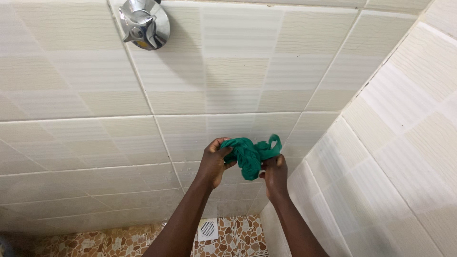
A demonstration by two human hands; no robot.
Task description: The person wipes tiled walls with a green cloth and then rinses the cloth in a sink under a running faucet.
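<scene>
A crumpled green cloth (251,153) hangs bunched between both my hands, held out in front of a tiled wall. My left hand (214,161) grips its left end, fingers curled around the fabric. Just to the right and slightly lower, my right hand (274,175) pinches the lower right part of the cloth. A loop of the cloth sticks up above my right hand. Both forearms reach up from the bottom of the view.
A chrome wall tap knob (144,23) sits high on the cream tiled wall (238,81). A second tiled wall (400,143) meets it in a corner on the right. Below, a brown patterned floor holds a white square drain cover (208,229).
</scene>
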